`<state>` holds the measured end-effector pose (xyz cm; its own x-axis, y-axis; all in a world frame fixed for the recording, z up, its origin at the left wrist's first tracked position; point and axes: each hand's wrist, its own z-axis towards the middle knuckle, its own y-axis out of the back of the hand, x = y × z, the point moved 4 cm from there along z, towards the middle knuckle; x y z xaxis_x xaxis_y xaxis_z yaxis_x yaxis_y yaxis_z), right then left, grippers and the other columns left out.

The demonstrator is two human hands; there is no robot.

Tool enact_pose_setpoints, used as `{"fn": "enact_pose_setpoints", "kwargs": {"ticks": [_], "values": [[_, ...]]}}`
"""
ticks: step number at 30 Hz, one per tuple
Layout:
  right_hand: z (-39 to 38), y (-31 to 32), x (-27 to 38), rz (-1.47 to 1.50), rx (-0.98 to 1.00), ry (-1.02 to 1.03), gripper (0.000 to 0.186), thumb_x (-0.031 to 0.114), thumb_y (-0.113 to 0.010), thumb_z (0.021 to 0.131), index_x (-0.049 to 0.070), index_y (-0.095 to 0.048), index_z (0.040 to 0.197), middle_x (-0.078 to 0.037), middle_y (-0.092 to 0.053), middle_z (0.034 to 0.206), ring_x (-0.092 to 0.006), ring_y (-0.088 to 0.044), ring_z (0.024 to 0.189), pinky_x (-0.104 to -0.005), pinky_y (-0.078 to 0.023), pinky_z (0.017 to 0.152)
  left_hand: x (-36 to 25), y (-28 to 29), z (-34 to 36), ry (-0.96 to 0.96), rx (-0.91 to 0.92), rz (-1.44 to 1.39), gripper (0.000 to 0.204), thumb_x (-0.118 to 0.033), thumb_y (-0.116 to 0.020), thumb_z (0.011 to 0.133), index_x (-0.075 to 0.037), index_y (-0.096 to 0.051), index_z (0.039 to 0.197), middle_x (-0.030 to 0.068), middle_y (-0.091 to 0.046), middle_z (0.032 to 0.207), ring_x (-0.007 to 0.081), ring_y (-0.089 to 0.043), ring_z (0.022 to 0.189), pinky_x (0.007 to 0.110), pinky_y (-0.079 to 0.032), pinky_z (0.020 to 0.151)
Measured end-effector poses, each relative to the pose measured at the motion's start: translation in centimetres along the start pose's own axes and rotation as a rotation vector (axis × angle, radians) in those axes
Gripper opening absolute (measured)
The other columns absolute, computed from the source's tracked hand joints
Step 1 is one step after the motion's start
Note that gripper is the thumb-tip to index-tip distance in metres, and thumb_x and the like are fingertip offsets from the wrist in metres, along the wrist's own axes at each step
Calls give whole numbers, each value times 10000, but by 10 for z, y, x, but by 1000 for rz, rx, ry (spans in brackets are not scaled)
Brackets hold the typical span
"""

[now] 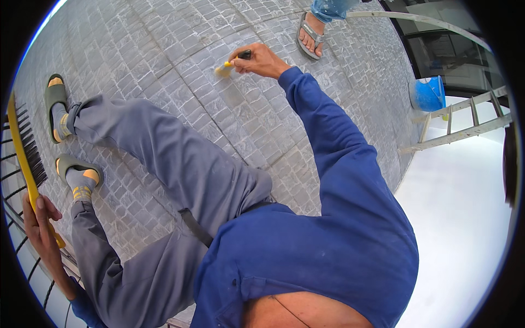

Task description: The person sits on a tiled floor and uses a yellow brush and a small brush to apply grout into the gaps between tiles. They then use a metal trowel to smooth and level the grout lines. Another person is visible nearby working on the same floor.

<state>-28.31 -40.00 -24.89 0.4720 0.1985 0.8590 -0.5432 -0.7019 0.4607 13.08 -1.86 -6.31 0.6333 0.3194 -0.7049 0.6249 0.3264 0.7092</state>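
My right hand point(257, 61) grips a small brush point(224, 68) with a black and yellow handle, its pale bristles down at the grey cobble-patterned floor tiles point(279, 147) near a straight joint. At the left edge, my left hand point(44, 229) holds a long yellow brush point(22, 150) with dark bristles, tilted upright beside black metal bars. My legs, in grey trousers point(164, 147), lie out across the tiles, with both feet in olive slides toward the left.
Another person's sandalled foot point(311, 38) stands at the top. At the right are a blue bucket point(427, 93), an aluminium ladder point(459, 131), a white wall point(448, 218) and dark glass panels point(437, 49). Black railing bars point(13, 202) line the left edge.
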Motion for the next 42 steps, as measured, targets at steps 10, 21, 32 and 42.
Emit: {"fn": "enact_pose_setpoints", "kwargs": {"ticks": [10,21,32,42], "values": [[-61,-26,15,-233,866,-402,216,218,-653,869,50,-708,994,-101,-701,765,-150,-691,651,-271,-566,561,4,4,5,-22,-40,-28,232,-250,-435,1040,-32,-515,1034,13,-482,735,70,-497,636,222,-410,609],[49,15,43,-182,-85,210,252,244,-638,923,24,-697,1031,-107,-696,764,-153,-686,630,-257,-575,601,1,7,1,-10,-73,-84,217,-229,-448,1033,-24,-518,1037,17,-484,753,69,-496,637,223,-426,598],[82,-5,28,-585,-396,510,202,183,-660,904,71,-712,1065,-102,-708,819,-138,-687,724,-279,-516,628,-5,1,0,-25,-57,-59,246,-268,-439,1040,-31,-504,1028,6,-490,715,67,-497,615,214,-440,598],[-77,29,-13,137,-839,81,250,251,-616,949,47,-673,1081,-95,-696,800,-127,-664,639,-239,-520,568,13,4,-3,13,-58,-110,212,-215,-425,1039,-22,-507,1071,15,-481,749,66,-495,637,218,-432,603]]}}
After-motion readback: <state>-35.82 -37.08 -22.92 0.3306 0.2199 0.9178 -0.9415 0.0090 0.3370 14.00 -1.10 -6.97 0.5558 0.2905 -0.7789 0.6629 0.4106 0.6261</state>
